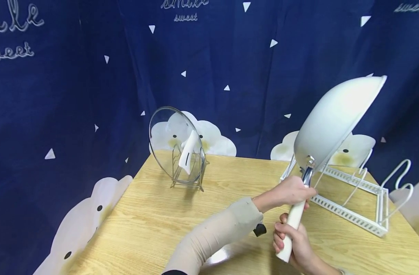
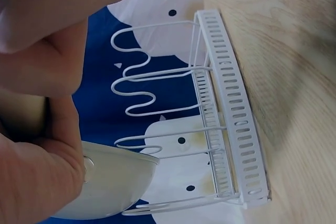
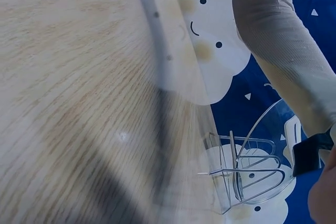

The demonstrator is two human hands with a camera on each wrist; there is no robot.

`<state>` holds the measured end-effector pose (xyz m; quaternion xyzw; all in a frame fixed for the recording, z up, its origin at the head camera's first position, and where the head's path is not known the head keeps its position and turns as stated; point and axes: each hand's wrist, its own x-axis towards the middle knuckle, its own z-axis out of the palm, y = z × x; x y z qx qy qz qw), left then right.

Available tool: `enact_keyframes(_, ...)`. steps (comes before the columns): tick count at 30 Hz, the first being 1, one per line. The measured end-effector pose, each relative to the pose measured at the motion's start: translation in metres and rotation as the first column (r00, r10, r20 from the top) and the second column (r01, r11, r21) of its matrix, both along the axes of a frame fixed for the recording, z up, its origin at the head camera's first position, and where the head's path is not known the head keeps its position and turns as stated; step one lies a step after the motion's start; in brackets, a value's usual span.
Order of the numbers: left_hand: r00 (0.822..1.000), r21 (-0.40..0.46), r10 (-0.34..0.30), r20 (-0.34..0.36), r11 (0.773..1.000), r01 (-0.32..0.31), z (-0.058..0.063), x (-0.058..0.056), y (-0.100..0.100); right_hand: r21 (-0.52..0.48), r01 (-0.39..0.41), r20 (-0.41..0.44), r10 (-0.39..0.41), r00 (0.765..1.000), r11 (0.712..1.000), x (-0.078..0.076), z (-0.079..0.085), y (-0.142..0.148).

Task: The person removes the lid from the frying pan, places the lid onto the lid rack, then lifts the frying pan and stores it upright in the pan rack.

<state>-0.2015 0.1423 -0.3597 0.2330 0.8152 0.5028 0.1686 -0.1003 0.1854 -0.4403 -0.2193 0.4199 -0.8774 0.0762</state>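
Note:
A white wok [image 1: 329, 114] with a long off-white handle [image 1: 295, 215] is raised above the right side of the table, its bowl tilted up and its outside facing me. My left hand [image 1: 292, 190] grips the handle near the metal joint below the bowl. Lower down, my right hand [image 1: 293, 240] holds the handle close to its end, thumb across it. The left wrist view shows the curled left fingers [image 2: 42, 61] at close range, with part of the bowl [image 2: 115, 182] below them. Behind the wok stands a white rack [image 1: 353, 217] with wire dividers, partly hidden by the bowl.
A glass lid [image 1: 166, 149] with a white handle [image 1: 189, 154] stands upright in a small wire stand [image 1: 200, 183] at the table's back left. Behind the wooden table [image 1: 134, 225] hangs a dark blue curtain [image 1: 209, 57] with white cloud prints.

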Motion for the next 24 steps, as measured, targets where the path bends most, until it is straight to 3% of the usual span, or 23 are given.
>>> enact_keyframes(12, 0.998, 0.010, 0.049, 0.038, 0.999, -0.049, -0.012, 0.003, 0.011, -0.075, -0.053, 0.044, 0.056, 0.997, 0.996, 0.006, -0.006, 0.006)
enact_keyframes(24, 0.992, 0.061, 0.063, 0.109, 0.996, -0.070, -0.022, -0.002, 0.010, -0.059, -0.088, 0.064, 0.092, 0.994, 0.994, 0.005, -0.009, 0.011)
